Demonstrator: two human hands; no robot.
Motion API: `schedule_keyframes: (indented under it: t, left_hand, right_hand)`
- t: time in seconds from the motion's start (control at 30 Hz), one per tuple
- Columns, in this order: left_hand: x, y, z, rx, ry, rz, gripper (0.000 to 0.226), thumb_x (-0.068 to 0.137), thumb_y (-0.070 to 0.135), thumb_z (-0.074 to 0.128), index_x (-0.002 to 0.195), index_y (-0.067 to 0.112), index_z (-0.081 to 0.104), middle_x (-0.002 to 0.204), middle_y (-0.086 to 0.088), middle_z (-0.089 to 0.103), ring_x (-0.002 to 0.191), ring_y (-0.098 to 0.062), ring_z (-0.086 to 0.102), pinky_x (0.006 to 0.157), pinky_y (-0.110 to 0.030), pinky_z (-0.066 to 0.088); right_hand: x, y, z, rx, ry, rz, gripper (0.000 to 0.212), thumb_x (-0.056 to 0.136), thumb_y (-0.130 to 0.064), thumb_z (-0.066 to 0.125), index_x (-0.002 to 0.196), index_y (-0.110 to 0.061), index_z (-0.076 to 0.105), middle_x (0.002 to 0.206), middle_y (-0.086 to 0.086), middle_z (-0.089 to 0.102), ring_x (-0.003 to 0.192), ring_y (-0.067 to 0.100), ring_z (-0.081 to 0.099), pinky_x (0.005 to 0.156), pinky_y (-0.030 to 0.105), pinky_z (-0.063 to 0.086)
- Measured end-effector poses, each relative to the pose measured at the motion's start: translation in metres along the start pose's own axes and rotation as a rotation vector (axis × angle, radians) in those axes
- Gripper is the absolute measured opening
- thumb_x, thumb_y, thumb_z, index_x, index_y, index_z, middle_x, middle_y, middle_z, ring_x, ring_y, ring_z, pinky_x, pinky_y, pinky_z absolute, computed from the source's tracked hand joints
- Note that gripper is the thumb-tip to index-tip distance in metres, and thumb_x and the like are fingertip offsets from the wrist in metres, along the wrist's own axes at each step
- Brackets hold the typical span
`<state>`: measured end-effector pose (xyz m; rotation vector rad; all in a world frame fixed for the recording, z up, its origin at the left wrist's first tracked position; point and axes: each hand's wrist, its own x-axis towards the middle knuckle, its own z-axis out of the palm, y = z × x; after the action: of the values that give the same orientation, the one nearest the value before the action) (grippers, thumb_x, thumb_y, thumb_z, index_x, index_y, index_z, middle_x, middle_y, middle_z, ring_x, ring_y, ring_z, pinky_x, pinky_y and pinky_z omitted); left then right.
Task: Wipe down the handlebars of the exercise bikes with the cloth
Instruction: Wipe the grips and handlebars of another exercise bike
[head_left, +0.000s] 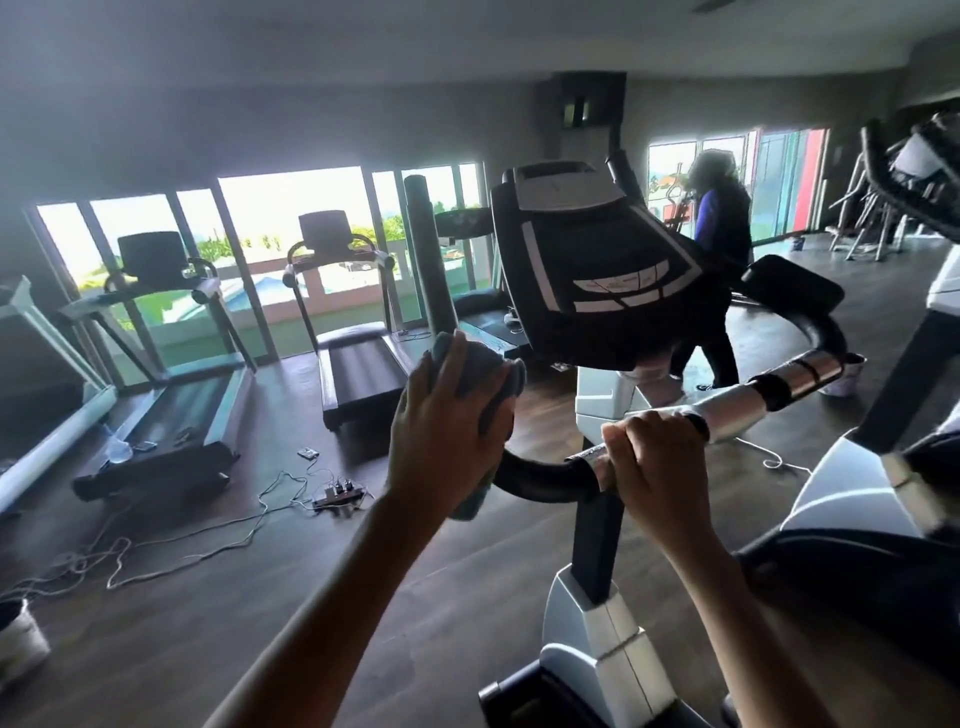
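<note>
The exercise bike (597, 639) fills the right half of my view. Its white column rises from the dark wooden floor (260, 597) to a black console (597, 270) tilted toward me. Two treadmills (166, 415) stand further left, facing the windows. Below the console the handlebars (540, 475) curve left to right, black at the bend and silver along the right branch. Both forearms reach up and forward from the bottom edge. My left hand (447, 431) is raised at the left end of the bar, back of the hand toward me. Its fingers (449, 364) are laid close together and bent round the grey-blue cloth (493, 374), holding it wrapped about the upright grip. My right hand (660, 467) sits near the middle of the bar, its fingers (644, 431) curled tight over the silver section, knuckles up.
</note>
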<state>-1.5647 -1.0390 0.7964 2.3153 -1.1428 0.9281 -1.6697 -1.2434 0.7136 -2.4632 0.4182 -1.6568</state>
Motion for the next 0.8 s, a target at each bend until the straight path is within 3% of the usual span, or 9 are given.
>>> schedule_keyframes:
  t: [0.1,0.23,0.4,0.57,0.67,0.8]
  left_hand:
    - [0.017,0.006,-0.003,-0.066,-0.026,-0.086,0.039,0.096,0.047,0.04,0.129,0.037,0.058,0.158,-0.003,0.031,0.139,-0.034,0.035,0.103,-0.055,0.045]
    - [-0.02,0.005,0.011,0.05,0.018,0.034,0.044,0.096,0.048,0.038,0.137,0.037,0.048,0.155,-0.003,0.033,0.138,-0.032,0.034,0.107,-0.052,0.043]
    - [0.018,-0.002,0.0,-0.13,0.002,-0.037,0.037,0.091,0.055,0.036,0.125,0.041,0.041,0.15,-0.008,0.043,0.137,-0.035,0.039,0.103,-0.058,0.046]
    - [-0.023,0.005,0.013,0.025,0.033,0.046,0.047,0.097,0.049,0.038,0.138,0.033,0.051,0.156,-0.007,0.033,0.147,-0.038,0.022,0.112,-0.06,0.035]
    - [-0.002,-0.001,0.006,0.019,0.012,0.047,0.051,0.096,0.056,0.033,0.134,0.032,0.055,0.155,-0.009,0.035,0.146,-0.037,0.024,0.11,-0.06,0.039]
    - [0.013,0.0,0.003,0.073,0.037,0.086,0.052,0.095,0.051,0.032,0.132,0.027,0.059,0.154,-0.016,0.037,0.146,-0.044,0.024,0.118,-0.057,0.023]
  right_hand:
    - [0.0,0.0,-0.002,-0.008,-0.012,-0.004,0.047,0.101,-0.043,0.031,0.077,-0.013,0.058,0.076,0.004,0.061,0.078,0.031,0.057,0.082,0.041,0.039]
    - [0.001,-0.001,-0.002,-0.019,-0.018,0.009,0.046,0.101,-0.043,0.033,0.075,-0.013,0.058,0.074,0.004,0.06,0.076,0.032,0.057,0.082,0.042,0.038]
    - [0.0,-0.002,-0.004,-0.012,-0.039,0.03,0.047,0.1,-0.044,0.032,0.077,-0.013,0.058,0.075,0.004,0.059,0.077,0.031,0.056,0.082,0.042,0.039]
    - [0.001,-0.003,-0.003,-0.015,-0.036,0.03,0.047,0.1,-0.045,0.033,0.075,-0.014,0.058,0.075,0.002,0.061,0.077,0.03,0.057,0.083,0.042,0.04]
    - [0.001,-0.003,-0.002,-0.017,-0.026,0.031,0.048,0.101,-0.045,0.031,0.075,-0.015,0.057,0.076,0.002,0.061,0.077,0.03,0.057,0.084,0.042,0.039]
    - [-0.001,-0.002,0.001,-0.027,-0.022,0.022,0.05,0.101,-0.046,0.028,0.076,-0.014,0.058,0.077,0.002,0.062,0.08,0.031,0.058,0.089,0.043,0.037]
